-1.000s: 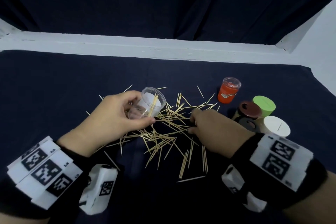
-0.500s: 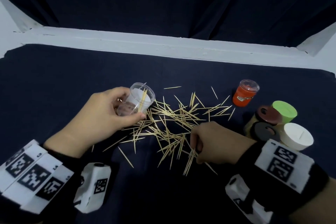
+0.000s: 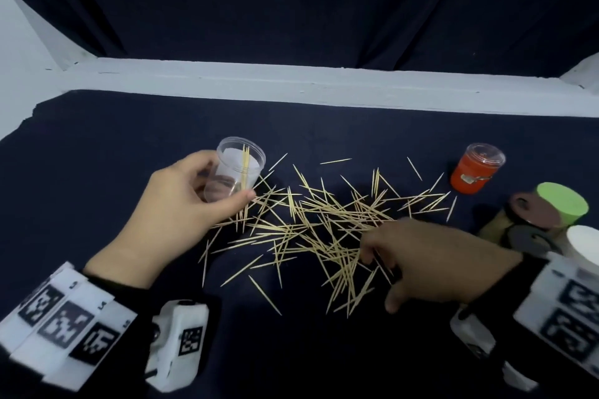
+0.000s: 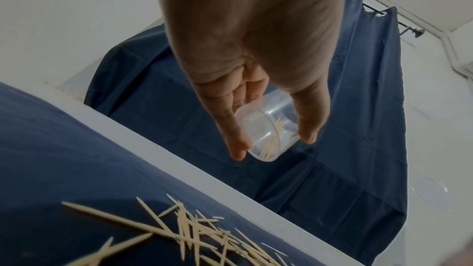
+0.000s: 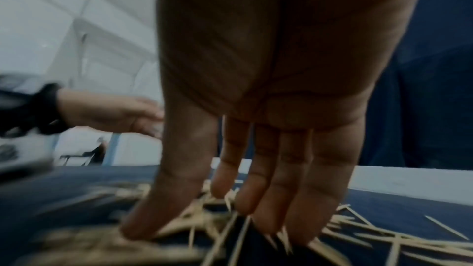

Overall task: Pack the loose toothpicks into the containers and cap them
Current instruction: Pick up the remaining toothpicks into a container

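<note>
Loose toothpicks (image 3: pixel 311 217) lie scattered in a pile on the dark cloth, also seen in the left wrist view (image 4: pixel 199 236) and under my right hand (image 5: pixel 384 238). My left hand (image 3: pixel 210 191) grips a clear plastic container (image 3: pixel 238 160), tilted, with a few toothpicks inside; thumb and fingers wrap its wall (image 4: pixel 271 145). My right hand (image 3: pixel 377 280) lies on the right part of the pile. Its fingers are nearly straight and the thumb spread, the tips pressing on toothpicks (image 5: pixel 217 230). That view is blurred.
At the right stand an orange container with a clear lid (image 3: pixel 476 173), a green cap (image 3: pixel 562 204), a brown cap (image 3: pixel 534 209), a black cap (image 3: pixel 528 238) and a white cap (image 3: pixel 583 244). A white ledge (image 3: pixel 291 87) bounds the cloth at the back.
My right hand pulled back from the far side of the pile toward me, and its fingers now lie flatter on the toothpicks. The left hand keeps holding the clear container.
</note>
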